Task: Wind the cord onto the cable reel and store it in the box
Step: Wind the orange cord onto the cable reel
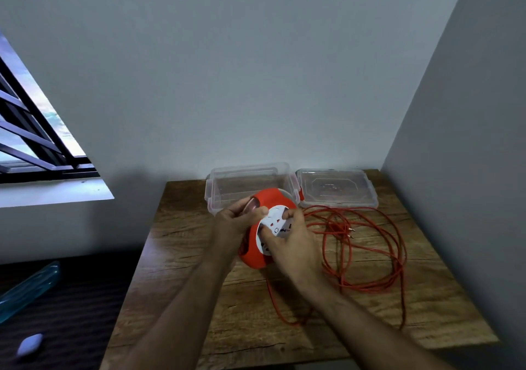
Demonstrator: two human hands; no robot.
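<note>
An orange cable reel [271, 198] with a white socket face is held tilted above the wooden table [370, 321]. My left hand [237, 221] grips its left side and rim. On the white face rests my right hand [293, 244], fingers pressed against the disc. The orange cord [370, 244] lies in loose loops on the table to the right, with its plug end near the loops' middle; one strand runs from under the reel toward the front. Behind the reel stands the clear plastic box [227, 181], open.
The box's clear lid [338, 187] lies flat at the back right. Grey walls close in behind and on the right. A window is at the left. Left of the table, a dark lower surface holds a blue translucent object [28, 290] and a small pale object [30, 344].
</note>
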